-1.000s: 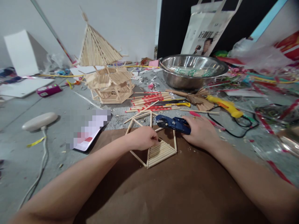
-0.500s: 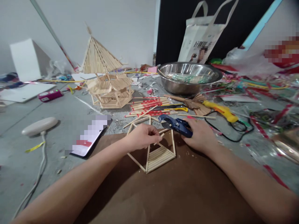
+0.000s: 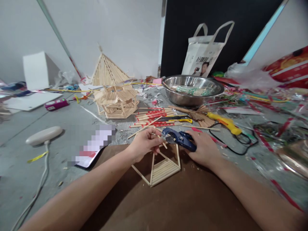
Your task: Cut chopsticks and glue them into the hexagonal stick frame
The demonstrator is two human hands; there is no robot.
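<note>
My left hand [image 3: 143, 145] pinches a short wooden stick [image 3: 162, 143] just above a flat frame of wooden sticks [image 3: 161, 166], part of it filled in with rows of sticks. The frame lies on brown paper [image 3: 183, 199]. My right hand [image 3: 204, 148] grips a blue cutter [image 3: 178, 138], whose jaws point left toward the stick's end. The two hands are close together over the frame's far edge.
Behind lie red-wrapped chopsticks [image 3: 154, 116], a yellow utility knife [image 3: 179, 120], a yellow glue gun [image 3: 225, 122] with black cord, a steel bowl [image 3: 193, 88], a stick-built pavilion [image 3: 117, 101] and cone roof [image 3: 108, 71]. A phone [image 3: 92, 146] and white pad [image 3: 43, 135] sit left.
My left hand has lifted off the frame with a short stick and brought it up to the cutter's jaws. The right hand with the cutter has shifted slightly left.
</note>
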